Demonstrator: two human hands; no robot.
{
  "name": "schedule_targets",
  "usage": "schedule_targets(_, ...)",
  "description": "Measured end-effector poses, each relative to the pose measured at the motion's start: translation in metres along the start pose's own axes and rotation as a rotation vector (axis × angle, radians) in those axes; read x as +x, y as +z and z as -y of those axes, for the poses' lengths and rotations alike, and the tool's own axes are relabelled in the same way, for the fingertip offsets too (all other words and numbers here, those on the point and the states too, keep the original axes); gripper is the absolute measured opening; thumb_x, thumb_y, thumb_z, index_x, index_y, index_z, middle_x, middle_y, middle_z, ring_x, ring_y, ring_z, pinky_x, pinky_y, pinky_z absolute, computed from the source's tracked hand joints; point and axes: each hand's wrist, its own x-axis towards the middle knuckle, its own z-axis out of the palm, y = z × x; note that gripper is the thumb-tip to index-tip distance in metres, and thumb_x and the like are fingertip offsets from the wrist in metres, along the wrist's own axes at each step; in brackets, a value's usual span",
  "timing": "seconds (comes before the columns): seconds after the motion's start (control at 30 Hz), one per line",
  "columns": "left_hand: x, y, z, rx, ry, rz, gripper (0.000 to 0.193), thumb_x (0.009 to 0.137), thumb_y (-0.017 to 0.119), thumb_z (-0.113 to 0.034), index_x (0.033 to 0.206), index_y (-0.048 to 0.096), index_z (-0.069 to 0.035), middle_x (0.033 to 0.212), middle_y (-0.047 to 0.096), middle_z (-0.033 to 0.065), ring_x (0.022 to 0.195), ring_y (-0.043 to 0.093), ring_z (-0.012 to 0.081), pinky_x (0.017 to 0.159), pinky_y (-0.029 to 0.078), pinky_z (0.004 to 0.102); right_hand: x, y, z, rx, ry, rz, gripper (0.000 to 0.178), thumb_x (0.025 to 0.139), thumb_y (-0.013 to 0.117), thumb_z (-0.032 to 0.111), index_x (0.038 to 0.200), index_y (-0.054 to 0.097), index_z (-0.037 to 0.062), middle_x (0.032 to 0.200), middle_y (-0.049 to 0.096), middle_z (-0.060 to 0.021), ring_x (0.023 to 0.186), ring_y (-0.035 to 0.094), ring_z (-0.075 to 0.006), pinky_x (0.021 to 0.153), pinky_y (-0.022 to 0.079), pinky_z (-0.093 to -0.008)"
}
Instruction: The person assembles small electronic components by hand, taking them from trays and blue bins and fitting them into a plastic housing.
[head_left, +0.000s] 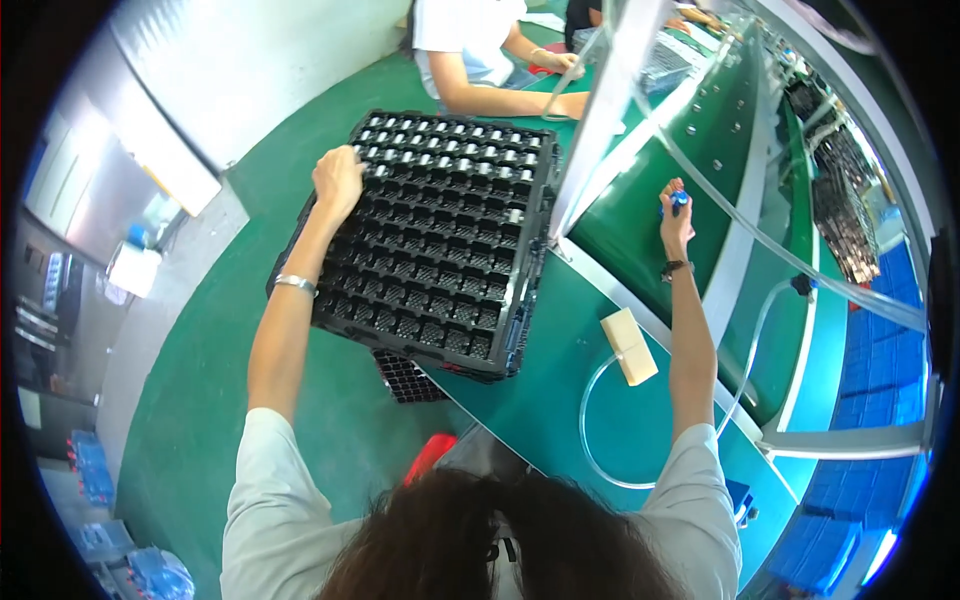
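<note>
A black compartment tray (430, 240) lies at the centre, on top of a stack of trays. Small silver cylindrical parts (440, 143) fill its far rows, while most nearer pockets hold none. My left hand (338, 183) is closed at the tray's left side, by the last row of parts; what its fingers hold, if anything, is hidden. Over the green conveyor belt (625, 215) on the right, my right hand (677, 222) grips a small blue object with a dark end (680, 200), whose kind I cannot make out.
A cream block (629, 346) and clear tubing (590, 450) lie on the green table. Metal frame posts (600, 130) stand beside the conveyor. Small parts (717, 165) sit farther along the belt. Another person's arm (510, 100) rests beyond the tray. Blue bins (870, 400) stand at right.
</note>
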Motion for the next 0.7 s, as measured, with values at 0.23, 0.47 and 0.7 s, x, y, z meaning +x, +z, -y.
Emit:
schedule_targets(0.23,-0.008,-0.022,0.02,-0.789,-0.223,0.052,0.022,0.089,0.054,-0.019,0.09,0.055,0.004,0.082,0.064,0.0175,0.077,0.065,0.0249,0.07,0.053,0.0322,-0.042,-0.056,0.075,0.93,-0.117,0.023,0.036,0.091,0.054,0.026,0.12,0.047,0.007,0.1,0.053,0.0024,0.089,0.047,-0.0078,0.084,0.034,-0.0219)
schedule_targets(0.47,-0.122,-0.108,-0.095,-1.864,-0.26,0.505,0.024,0.091,0.05,-0.018,0.101,0.051,0.003,0.101,0.061,0.0197,0.078,0.065,0.019,0.071,0.055,0.0226,-0.194,-0.176,0.13,1.133,0.357,0.149,0.041,0.093,0.049,0.032,0.127,0.041,0.0123,0.112,0.052,-0.0014,0.1,0.05,-0.0117,0.084,0.037,-0.0271)
schedule_targets(0.7,-0.247,-0.103,-0.209,-2.248,-0.35,1.123,0.039,0.09,0.053,-0.02,0.122,0.046,0.003,0.098,0.056,0.0045,0.084,0.057,0.0122,0.077,0.047,0.0193,-0.312,-0.239,0.191,1.536,0.552,0.066,0.04,0.095,0.044,0.024,0.128,0.038,0.0034,0.12,0.049,-0.0056,0.111,0.047,-0.016,0.094,0.038,-0.0324)
